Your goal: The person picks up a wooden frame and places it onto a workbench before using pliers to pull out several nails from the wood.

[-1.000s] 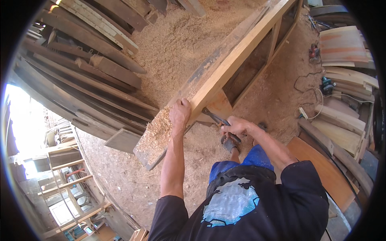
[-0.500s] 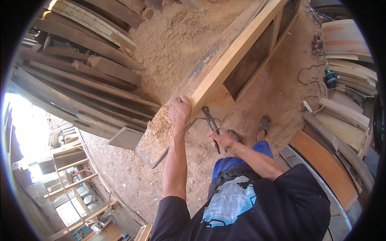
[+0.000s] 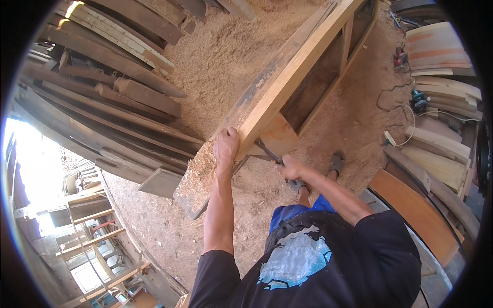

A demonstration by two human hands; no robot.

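A wooden frame with dark panels (image 3: 280, 90) stands on edge along a long plank bench (image 3: 251, 110). At its near end my left hand (image 3: 226, 146) is closed against the pale edge, fingers curled over the far side and partly hidden. My right hand (image 3: 292, 168) is wrapped round the handles of a pair of pincers (image 3: 268, 151). The pincers' head touches the frame's near end, just below the corner; whether the jaws grip anything there is too small to tell. Curly wood shavings (image 3: 201, 167) lie on the bench end beside my left wrist.
Stacked boards (image 3: 118, 92) line the left side. Sawdust (image 3: 221, 56) covers the floor behind the bench. To the right lie a green power tool (image 3: 420, 101), a red tool (image 3: 400, 57), a white power strip (image 3: 390, 138) with cords, and more timber (image 3: 436, 179).
My right hand has moved up and slightly right, bringing the pincers' head against the frame's near end and tilting the handles. My left hand stays at the frame's corner.
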